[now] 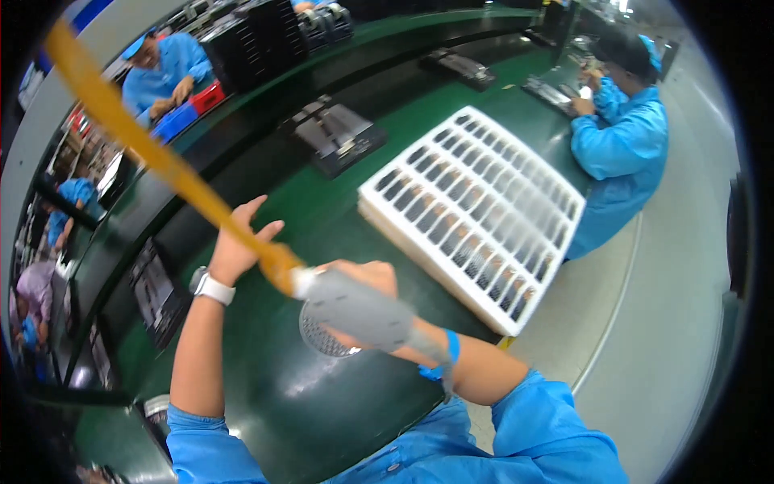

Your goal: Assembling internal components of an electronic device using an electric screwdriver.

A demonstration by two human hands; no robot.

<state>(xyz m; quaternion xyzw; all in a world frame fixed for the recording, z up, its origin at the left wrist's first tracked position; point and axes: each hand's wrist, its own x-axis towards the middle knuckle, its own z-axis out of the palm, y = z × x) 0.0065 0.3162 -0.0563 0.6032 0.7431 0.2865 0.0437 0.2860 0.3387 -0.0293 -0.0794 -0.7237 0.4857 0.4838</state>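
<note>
My left hand (pixel 235 244) is held over the green bench with thumb and fingers apart, holding nothing; a white-strapped watch (pixel 214 288) is on its wrist. A grey, screwdriver-like tool (pixel 359 308), blurred, hangs on an orange cord (pixel 161 149) across the view. Behind the tool my right hand (pixel 375 276) has its fingers curled; what they hold, if anything, is hidden. Below that hand lies a round metal dish (pixel 322 339) with a speckled or perforated surface, partly covered. A blue band (pixel 453 348) circles my right wrist.
A white compartment tray (pixel 476 262), filled with small dark parts, stands at the right. Black fixtures (pixel 337 135) (pixel 157 294) sit along the green bench (pixel 274 363). Co-workers in blue work at the right (pixel 617 133) and upper left (pixel 165 68), near blue and red bins (pixel 175 123).
</note>
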